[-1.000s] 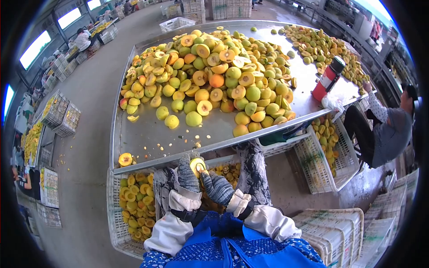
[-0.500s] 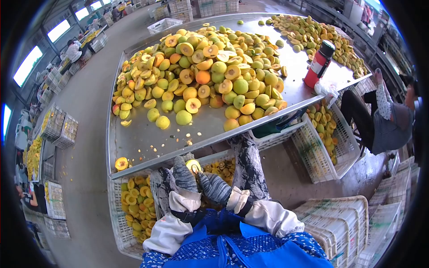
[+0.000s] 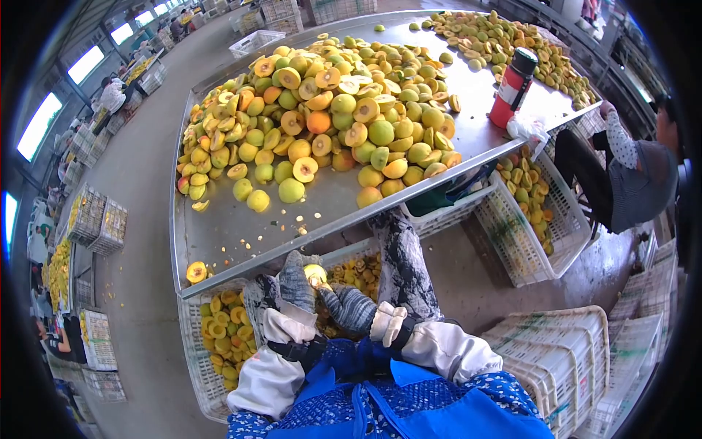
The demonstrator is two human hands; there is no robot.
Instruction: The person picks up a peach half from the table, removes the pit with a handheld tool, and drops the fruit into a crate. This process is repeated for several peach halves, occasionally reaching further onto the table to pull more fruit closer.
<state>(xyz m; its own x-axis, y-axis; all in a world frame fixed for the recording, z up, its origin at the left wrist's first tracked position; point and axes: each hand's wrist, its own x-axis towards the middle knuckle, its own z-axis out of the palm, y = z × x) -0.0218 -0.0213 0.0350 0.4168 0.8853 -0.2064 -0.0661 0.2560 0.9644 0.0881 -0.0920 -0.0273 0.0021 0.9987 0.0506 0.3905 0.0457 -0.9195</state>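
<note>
My left hand [image 3: 296,284], in a grey knit glove, is closed around a yellow peach half [image 3: 316,275], cut side up. Against its near edge press the curled fingers of my right hand [image 3: 349,306], gloved alike; whatever they may grip is hidden. Both hands are over my lap, just off the near edge of the metal table [image 3: 219,252]. Below them a crate of yellow fruit pieces [image 3: 358,276] shows between my knees. On the tabletop rises a large heap of halved peaches [image 3: 322,117], and a single peach half [image 3: 196,272] lies at the near left corner.
To my left stands a white crate of peach halves [image 3: 228,325]; another filled crate [image 3: 537,252] is at the right. A red thermos [image 3: 512,88] and a plastic bag [image 3: 528,130] occupy the table's right edge. A co-worker [image 3: 636,168] sits beyond. Stacked crates [image 3: 552,358] are at lower right.
The view has shifted slightly, so the table and heap appear higher and a little further left. Both hands stay together at the peach half, with only slight finger movement.
</note>
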